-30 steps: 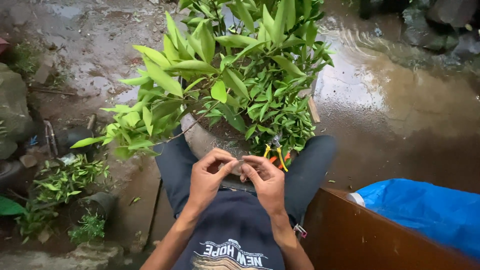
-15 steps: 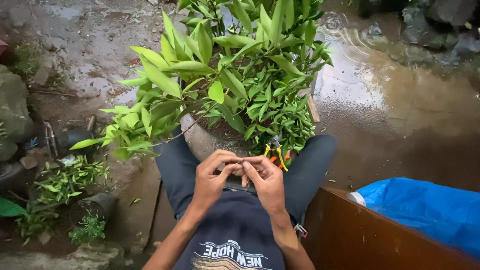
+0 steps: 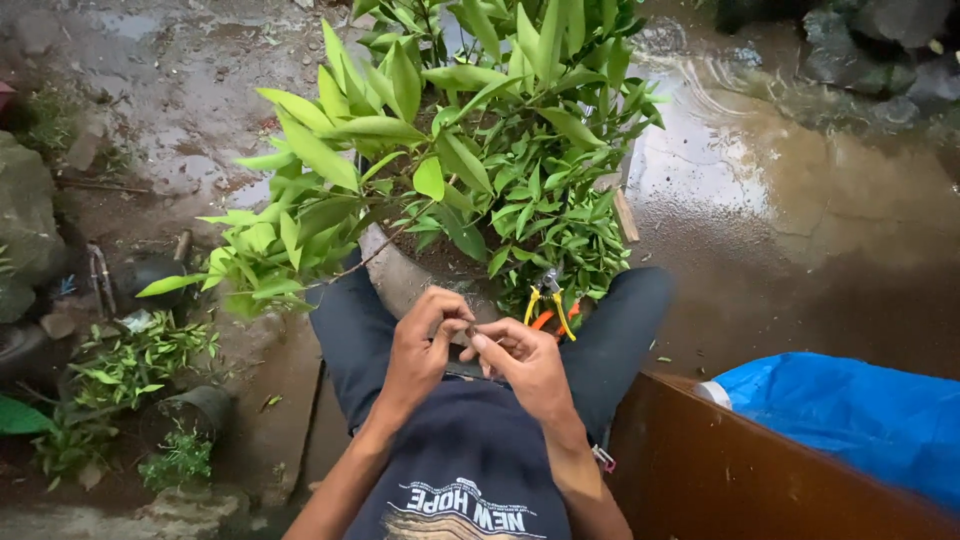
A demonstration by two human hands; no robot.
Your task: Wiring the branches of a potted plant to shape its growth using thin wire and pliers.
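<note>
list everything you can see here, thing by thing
potted plant: one, green leaves, straight ahead between the knees
pot: one, grey, under the leaves
pliers: one, yellow handles, by the pot's rim
small item: one, dark, pinched between both hands, too small to identify
small pots: a few, dark, lower left
tarp: one, blue, lower right
board: one, brown, lower right
ground: wet, brown
left hand: fingers pinching
right hand: fingers pinching

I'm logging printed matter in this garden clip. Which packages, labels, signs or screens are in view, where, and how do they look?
Shirt print: bottom centre on the person's dark shirt, pale arched lettering, upside down from here.
Blue plastic sheet: lower right behind a brown board, crumpled, unmarked.
No signs or screens.
</note>
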